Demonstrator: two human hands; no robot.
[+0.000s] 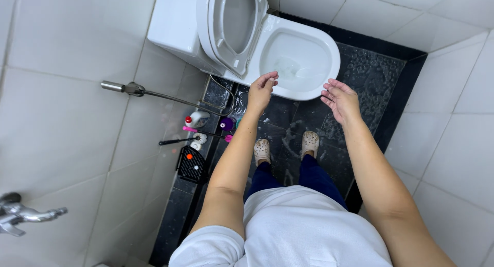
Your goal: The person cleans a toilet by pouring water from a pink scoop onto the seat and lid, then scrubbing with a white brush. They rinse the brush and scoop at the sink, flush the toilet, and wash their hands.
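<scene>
- Underfoot, dark wet stone floor (360,76); two feet in pale perforated clogs (310,142) stand just short of the white ceramic toilet bowl (303,56). Judgement: footing looks slick, so weight should stay planted.
- At left on the floor, near the wall: black toilet brush (177,141), white spray bottle with red cap (197,118), black mesh caddy (191,165).
- Left hand (261,89): over the bowl's near rim, fingers curled loosely inward, grip empty, not visibly touching the rim.
- Right hand (340,100): beside the rim's right edge, fingers spread wide, grip empty.
- Beyond, white plastic seat and lid (234,25) stand raised against the cistern (175,20); water in the bowl.
</scene>
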